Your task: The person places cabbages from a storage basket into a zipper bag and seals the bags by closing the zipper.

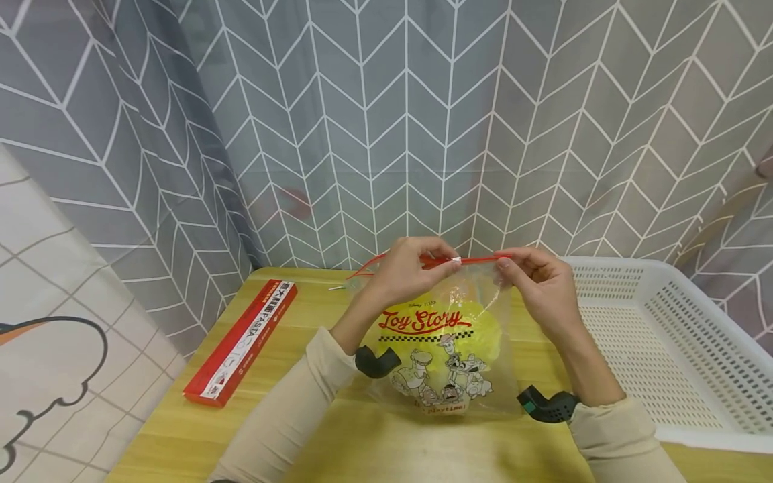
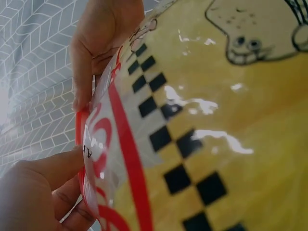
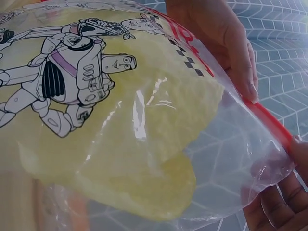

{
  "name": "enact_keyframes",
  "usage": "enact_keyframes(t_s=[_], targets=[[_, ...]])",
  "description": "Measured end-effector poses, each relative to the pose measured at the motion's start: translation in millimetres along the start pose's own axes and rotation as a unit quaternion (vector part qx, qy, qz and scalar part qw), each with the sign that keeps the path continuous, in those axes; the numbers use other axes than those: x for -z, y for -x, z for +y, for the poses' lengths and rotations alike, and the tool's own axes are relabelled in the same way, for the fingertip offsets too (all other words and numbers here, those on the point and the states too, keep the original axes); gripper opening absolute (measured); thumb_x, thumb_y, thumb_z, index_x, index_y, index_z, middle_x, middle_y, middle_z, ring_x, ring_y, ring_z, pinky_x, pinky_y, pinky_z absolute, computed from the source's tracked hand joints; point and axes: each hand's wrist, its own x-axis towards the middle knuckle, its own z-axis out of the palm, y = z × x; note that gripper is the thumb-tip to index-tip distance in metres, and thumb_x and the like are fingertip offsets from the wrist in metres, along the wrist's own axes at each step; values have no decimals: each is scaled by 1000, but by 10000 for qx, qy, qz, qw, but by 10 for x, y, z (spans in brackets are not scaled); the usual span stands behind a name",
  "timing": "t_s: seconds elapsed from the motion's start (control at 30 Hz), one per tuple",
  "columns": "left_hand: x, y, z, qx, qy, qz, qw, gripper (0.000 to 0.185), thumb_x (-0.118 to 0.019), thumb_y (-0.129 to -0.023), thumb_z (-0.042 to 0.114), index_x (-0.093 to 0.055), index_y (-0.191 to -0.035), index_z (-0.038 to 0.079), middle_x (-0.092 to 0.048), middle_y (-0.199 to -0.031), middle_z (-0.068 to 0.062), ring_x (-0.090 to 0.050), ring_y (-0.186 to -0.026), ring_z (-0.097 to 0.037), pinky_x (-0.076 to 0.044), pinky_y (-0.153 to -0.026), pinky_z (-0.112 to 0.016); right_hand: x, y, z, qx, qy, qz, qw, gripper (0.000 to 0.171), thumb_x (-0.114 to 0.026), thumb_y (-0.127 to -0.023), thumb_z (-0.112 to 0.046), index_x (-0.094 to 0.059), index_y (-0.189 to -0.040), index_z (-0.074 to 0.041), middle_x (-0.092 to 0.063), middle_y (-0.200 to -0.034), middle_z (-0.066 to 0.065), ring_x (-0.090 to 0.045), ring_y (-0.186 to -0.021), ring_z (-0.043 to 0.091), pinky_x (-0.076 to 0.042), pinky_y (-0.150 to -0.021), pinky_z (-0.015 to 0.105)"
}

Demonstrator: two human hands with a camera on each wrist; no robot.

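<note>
A clear zip bag (image 1: pixel 449 349) with a red "Toy Story" print stands on the wooden table (image 1: pixel 181 429), holding something soft and yellow (image 3: pixel 144 144). My left hand (image 1: pixel 443 267) pinches its red zip strip (image 1: pixel 477 259) by a small white slider (image 1: pixel 456 259). A little further right, my right hand (image 1: pixel 504 263) pinches the same strip. In the left wrist view my left thumb (image 2: pixel 53 168) presses the strip's edge, with the right hand (image 2: pixel 96 48) beyond. In the right wrist view the right fingers (image 3: pixel 279 202) hold the bag's corner, and the left hand (image 3: pixel 226 43) is above.
A long red pasta box (image 1: pixel 241 342) lies on the table to the left. A white perforated basket (image 1: pixel 664 322) stands at the right, close to my right forearm. A grey patterned curtain (image 1: pixel 386 121) hangs right behind the table.
</note>
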Motion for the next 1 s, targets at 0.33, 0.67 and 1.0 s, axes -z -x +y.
enact_keyframes(t_s=[0.33, 0.67, 1.0], targets=[[-39, -43, 1, -164, -200, 121, 9996, 20, -77, -92, 33, -80, -104, 18, -79, -101, 5, -69, -89, -6, -53, -79, -19, -12, 1, 9, -59, 77, 189, 9998, 12, -66, -96, -2, -72, -101, 8, -72, -71, -5, -67, -63, 7, -56, -65, 20], [-26, -26, -1, -275, -414, 282, 9984, 17, -77, -90, 36, -82, -98, 22, -79, -96, 9, -67, -90, -4, -45, -90, -29, 2, 39, 24, -137, 553, 371, 9977, 15, -67, -97, -5, -73, -102, 8, -70, -74, -11, -63, -68, 5, -53, -68, 17], [-26, 14, -48, -235, -557, 496, 9969, 14, -79, -88, 38, -83, -96, 27, -79, -93, 12, -61, -92, -6, -26, -90, -43, 15, 53, 26, -67, 534, 459, 9975, 15, -68, -96, -4, -72, -101, 10, -70, -74, -10, -61, -69, 5, -52, -67, 16]])
